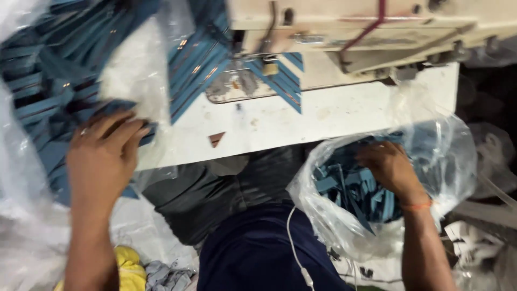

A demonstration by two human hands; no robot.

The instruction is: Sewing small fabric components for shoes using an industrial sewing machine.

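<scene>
- Left hand (102, 156) presses flat, open, on a stack of blue strips (48, 102) on the tabletop (334, 118).
- Right hand (390, 167) is buried in a clear plastic bag (447, 161) of blue pieces (350, 186); its grip cannot be told.
- Best to pinch one piece cleanly while steadying the stack.

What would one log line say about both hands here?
left hand: flat on blue strips | right hand: inside clear bag of blue pieces | sewing machine behind

Right hand (389, 164) fingertips hidden among blue strips (350, 188) in bag; left hand (102, 156) motion-blurred.
</scene>
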